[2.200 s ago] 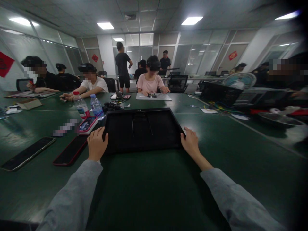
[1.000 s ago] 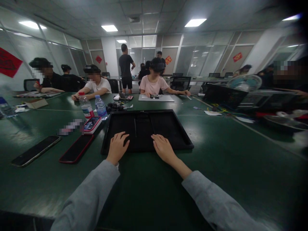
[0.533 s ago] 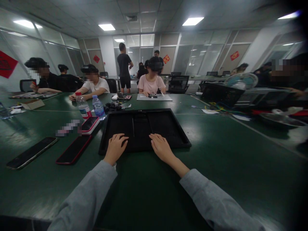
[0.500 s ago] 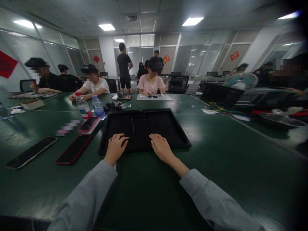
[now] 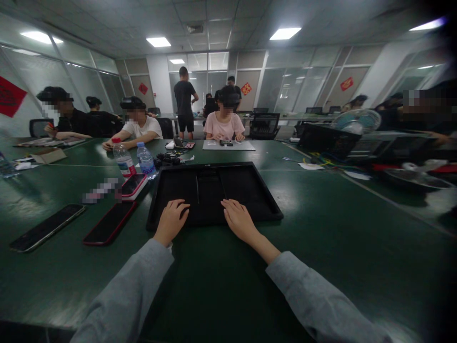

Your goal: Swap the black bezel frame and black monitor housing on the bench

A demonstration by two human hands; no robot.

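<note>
A flat black tray [image 5: 260,190] with thin dividers lies on the green table [image 5: 232,286] straight ahead of me. My left hand [image 5: 171,221] rests palm down over the tray's near rim, left of centre, fingers loosely spread and holding nothing. My right hand [image 5: 238,220] lies flat over the same rim to the right, fingers stretched forward and empty. Both arms wear grey sleeves.
Left of the tray lie a red-cased phone [image 5: 109,223], a black phone [image 5: 46,227] and a pink-cased phone [image 5: 133,185]; two water bottles [image 5: 123,158] stand behind. People sit across the table. A fan [image 5: 353,121] and cables lie at right.
Over two seconds my hands moved from the tray's left and right sides to its near rim. In the last half second they have stayed still.
</note>
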